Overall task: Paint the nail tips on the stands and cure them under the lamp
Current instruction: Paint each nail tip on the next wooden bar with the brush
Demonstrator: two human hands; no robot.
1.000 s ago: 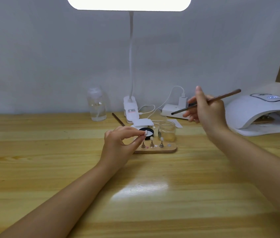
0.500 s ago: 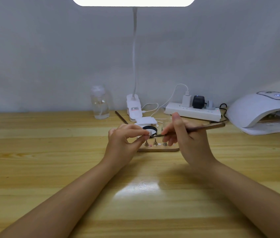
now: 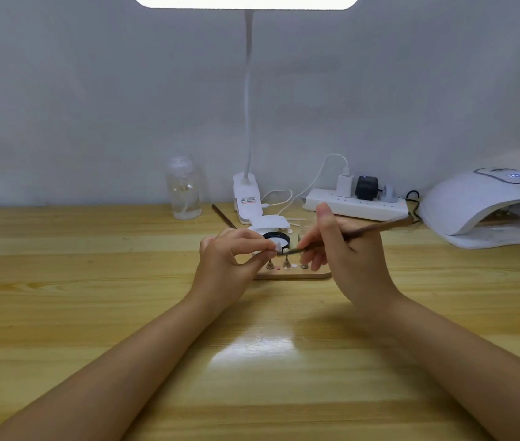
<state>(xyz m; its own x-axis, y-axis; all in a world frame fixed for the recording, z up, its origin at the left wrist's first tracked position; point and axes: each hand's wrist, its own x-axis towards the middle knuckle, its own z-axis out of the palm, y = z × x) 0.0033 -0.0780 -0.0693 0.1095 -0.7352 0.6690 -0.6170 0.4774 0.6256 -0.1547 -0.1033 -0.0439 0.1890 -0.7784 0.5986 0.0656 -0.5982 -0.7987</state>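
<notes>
My left hand (image 3: 230, 265) pinches a small white nail tip (image 3: 279, 246) between thumb and forefinger, just above the wooden base (image 3: 293, 275). Three small metal stands (image 3: 286, 262) rise from that base. My right hand (image 3: 344, 253) grips a thin brown brush (image 3: 370, 230), and the brush's tip touches the nail tip. A black-rimmed pot of white paint (image 3: 276, 238) sits right behind my fingers. The white curing lamp (image 3: 487, 205) stands at the far right with its mouth facing me.
A clear bottle (image 3: 184, 192) stands at the back left. The desk lamp's white clip base (image 3: 247, 198) and a power strip (image 3: 355, 206) with plugs and cables line the wall. A second brush (image 3: 223, 215) lies behind the pot. A small glass jar is mostly hidden behind my right hand.
My right hand came down from the raised position at the right and brought the brush tip onto the nail tip. My left hand has stayed in place holding the tip.
</notes>
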